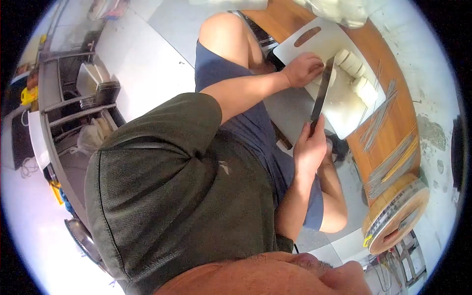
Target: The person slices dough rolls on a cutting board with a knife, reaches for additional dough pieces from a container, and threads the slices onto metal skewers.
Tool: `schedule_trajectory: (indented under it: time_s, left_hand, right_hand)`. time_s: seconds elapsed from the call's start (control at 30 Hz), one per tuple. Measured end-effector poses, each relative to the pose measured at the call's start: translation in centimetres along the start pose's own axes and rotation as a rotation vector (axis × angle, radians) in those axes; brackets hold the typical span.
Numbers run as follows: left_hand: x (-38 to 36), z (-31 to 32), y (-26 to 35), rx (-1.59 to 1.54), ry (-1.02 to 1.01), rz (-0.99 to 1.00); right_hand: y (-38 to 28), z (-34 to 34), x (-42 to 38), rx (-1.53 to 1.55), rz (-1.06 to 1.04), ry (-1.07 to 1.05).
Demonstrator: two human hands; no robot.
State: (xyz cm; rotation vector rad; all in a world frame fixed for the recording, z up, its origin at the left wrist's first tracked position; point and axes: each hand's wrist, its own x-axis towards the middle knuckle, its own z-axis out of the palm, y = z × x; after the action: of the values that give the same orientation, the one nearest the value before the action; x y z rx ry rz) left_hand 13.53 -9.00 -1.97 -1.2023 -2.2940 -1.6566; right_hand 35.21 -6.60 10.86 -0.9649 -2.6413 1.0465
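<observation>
My right hand (310, 150) is closed around the dark handle of a long knife (322, 93). Its blade stands across a white cutting board (344, 118), beside a pale piece of food (332, 76). Close to the blade, my left hand (303, 70) has its fingers curled together at the board's edge; whatever lies under the fingertips is too hidden to make out. Several thick white pieces (350, 64) lie in a row on the board beyond the knife, and one chunk (364, 91) sits to their lower right in the picture.
The board rests on a wooden table (404, 115). Thin skewers (381, 118) and a larger bundle of sticks (393, 164) lie on it. A round wooden drum-like object (397, 214) stands at its lower end. White bags (344, 11) are at the top; shelves (73, 105) stand at left.
</observation>
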Motion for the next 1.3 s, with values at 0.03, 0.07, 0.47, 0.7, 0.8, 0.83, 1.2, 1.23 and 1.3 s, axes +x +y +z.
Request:
schedule_trajectory:
  time_s: [0.03, 0.07, 0.47, 0.7, 0.8, 0.83, 1.2, 1.23, 1.3]
  left_hand:
    - [-0.2, 0.5, 0.0, 0.013, 0.039, 0.065]
    - [-0.1, 0.8, -0.1, 0.037, 0.034, 0.068]
    - [-0.2, 1.7, -1.2, 0.05, 0.034, 0.111]
    - [-0.2, 1.5, -1.0, 0.054, 0.021, 0.114]
    - [-0.2, 1.6, -1.2, 0.066, 0.014, 0.126]
    - [-0.3, 1.6, -1.4, 0.073, 0.005, 0.128]
    - [-0.4, 1.9, -1.6, 0.056, 0.024, 0.067]
    - [-0.6, 2.0, -1.5, 0.051, 0.034, 0.032]
    - [-0.7, 1.6, -1.3, 0.048, -0.016, 0.01]
  right_hand:
    - [0.1, 0.0, -0.1, -0.009, -0.01, 0.001]
    - [0.2, 0.0, 0.0, -0.019, -0.018, 0.005]
    - [-1.1, -0.8, 0.2, -0.07, 0.039, -0.042]
    - [-1.4, -0.7, 0.0, -0.131, 0.075, -0.061]
    - [-1.5, -0.8, 0.3, -0.147, 0.097, -0.094]
    - [-1.5, -0.7, 0.5, -0.13, 0.094, -0.092]
    - [-2.2, -0.3, 3.4, -0.126, 0.125, -0.117]
    - [-2.1, -0.4, 2.6, -0.162, 0.141, -0.127]
    - [-1.7, -0.2, 1.4, -0.225, 0.17, -0.147]
